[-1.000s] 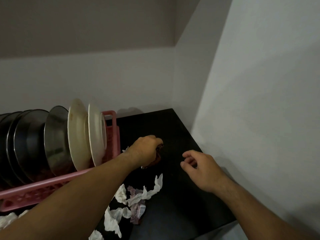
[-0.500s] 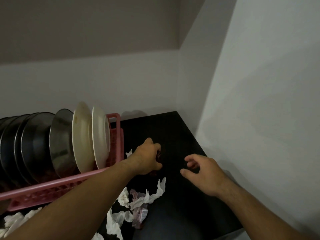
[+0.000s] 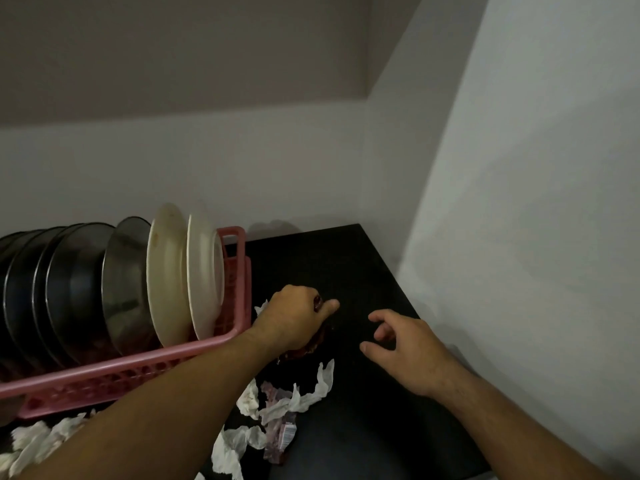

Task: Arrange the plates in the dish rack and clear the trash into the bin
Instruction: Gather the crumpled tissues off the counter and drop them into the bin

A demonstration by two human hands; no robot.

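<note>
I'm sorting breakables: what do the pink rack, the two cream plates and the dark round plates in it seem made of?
Pink lattice dish rack: moulded plastic, matt, by its perforated walls. Two cream round plates: likely glazed ceramic or melamine, smooth pale sheen. Dark round plates: probably steel, mirror-like grey reflections.

Dim corner nook. Plain white back wall [image 3: 242, 161] & right wall [image 3: 536, 202] meet at the corner; darker grey overhang [image 3: 173, 46] above. Black tabletop [image 3: 346, 258] fits into the corner, w/ soft shadow on the back wall nr its far edge.
</note>
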